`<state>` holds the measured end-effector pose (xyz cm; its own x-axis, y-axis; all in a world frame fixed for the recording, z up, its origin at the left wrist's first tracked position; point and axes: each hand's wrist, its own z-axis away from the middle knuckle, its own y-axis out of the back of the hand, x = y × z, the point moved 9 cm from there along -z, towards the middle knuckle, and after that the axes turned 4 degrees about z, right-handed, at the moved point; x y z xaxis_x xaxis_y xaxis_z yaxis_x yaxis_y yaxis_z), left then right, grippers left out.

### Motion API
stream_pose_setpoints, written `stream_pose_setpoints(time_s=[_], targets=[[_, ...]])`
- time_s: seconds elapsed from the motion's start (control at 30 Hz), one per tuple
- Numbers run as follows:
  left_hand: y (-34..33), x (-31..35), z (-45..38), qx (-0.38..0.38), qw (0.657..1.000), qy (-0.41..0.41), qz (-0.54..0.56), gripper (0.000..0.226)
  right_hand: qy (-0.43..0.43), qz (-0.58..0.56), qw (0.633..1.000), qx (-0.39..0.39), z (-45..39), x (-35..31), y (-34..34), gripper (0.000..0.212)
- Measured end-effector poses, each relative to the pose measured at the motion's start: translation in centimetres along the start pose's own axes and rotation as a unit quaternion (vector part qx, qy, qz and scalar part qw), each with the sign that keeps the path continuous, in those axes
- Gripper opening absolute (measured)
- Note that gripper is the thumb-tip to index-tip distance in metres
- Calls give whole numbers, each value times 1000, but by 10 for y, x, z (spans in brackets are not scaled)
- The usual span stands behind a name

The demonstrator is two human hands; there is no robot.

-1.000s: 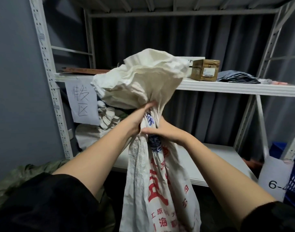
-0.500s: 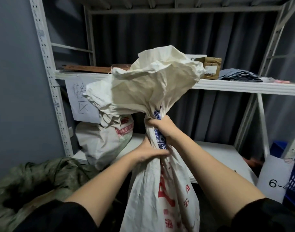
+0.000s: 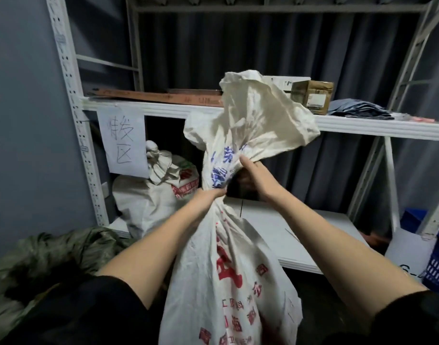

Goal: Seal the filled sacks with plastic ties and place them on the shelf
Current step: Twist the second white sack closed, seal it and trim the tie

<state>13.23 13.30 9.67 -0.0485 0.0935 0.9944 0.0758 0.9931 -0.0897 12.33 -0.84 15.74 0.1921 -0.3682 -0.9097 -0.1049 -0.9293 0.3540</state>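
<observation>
The woven sack (image 3: 226,270) stands upright in front of the person, its long axis near vertical, printed in red low down and blue near the neck. The left hand (image 3: 208,195) is clenched round the gathered neck at its narrowest point. The right hand (image 3: 255,175) sits just above and to the right, fingers curled into the loose mouth fabric (image 3: 253,115), which flares up and out — still open, not cinched.

What the next move turns on, as I read it: the neck runs straight up from the left fist, so a tie would have to go round horizontally, just above that fist. The right hand is the nearer one to that spot & the freer of the two. No plastic tie is plainly visible; something dark shows under the right palm, but I can't tell what.

Beyond, the lower shelf (image 3: 300,235) lies behind the sack, with a tied sack (image 3: 148,202) already at its left end; bare board to the right of it looks the likely landing spot.
</observation>
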Motion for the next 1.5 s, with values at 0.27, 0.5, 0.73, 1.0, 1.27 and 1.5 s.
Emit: stream_pose_setpoints(time_s=[0.27, 0.5, 0.73, 1.0, 1.27, 1.5], targets=[[-19, -21, 13, -147, 978, 111, 94, 9, 529, 532, 645, 144, 70, -37, -28, 61], [-40, -37, 52, -352, 915, 180, -83, 48, 566, 626, 530, 81, 62, -49, -51, 60], [-25, -17, 34, -247, 917, 12, -313, 14, 481, 637, 595, -92, 38, -33, -68, 26], [-32, 9, 36, -7, 732, -226, -643, 50, -12, 416, 851, -321, 28, 33, -50, 42], [-49, 9, 39, -25, 668, -281, -688, 52, -55, 439, 841, -313, 13, 57, -32, 84], [-4, -27, -7, -12, 933, -38, -357, 31, 387, 618, 676, 106, 56, -34, -57, 46]])
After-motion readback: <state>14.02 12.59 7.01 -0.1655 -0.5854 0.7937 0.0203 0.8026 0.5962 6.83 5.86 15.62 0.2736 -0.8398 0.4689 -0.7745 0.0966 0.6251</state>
